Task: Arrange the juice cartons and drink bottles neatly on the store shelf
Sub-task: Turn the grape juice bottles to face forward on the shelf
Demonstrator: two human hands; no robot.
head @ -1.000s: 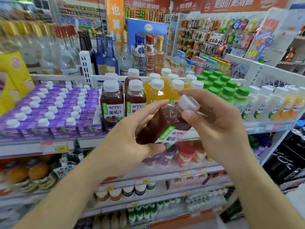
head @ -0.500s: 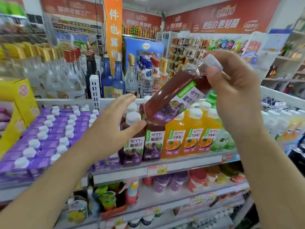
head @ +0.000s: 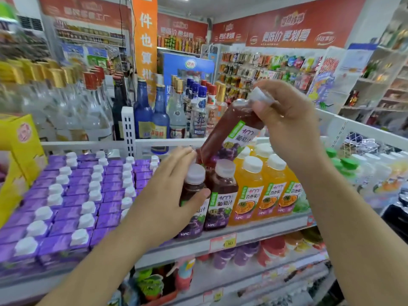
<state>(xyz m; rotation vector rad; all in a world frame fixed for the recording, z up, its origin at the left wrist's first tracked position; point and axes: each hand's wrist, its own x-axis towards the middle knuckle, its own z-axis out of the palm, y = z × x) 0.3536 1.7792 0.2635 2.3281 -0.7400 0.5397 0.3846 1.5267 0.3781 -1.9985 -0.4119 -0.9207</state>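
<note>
Right grip (head: 284, 120) pinches tilted grape bottle (head: 229, 133) — dark purple.

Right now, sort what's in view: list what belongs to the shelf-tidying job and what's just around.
Job:
- tilted grape juice bottle, held by right hand
- front grape juice bottle, touched by left hand
- orange juice bottles
- purple cartons

Just around:
- liquor bottles
- yellow box
- price tag

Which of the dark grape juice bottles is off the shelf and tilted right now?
The grape bottle gripped near its cap by the right hand: it is raised and slanted, while the two front grape bottles stand upright on the shelf.
</note>
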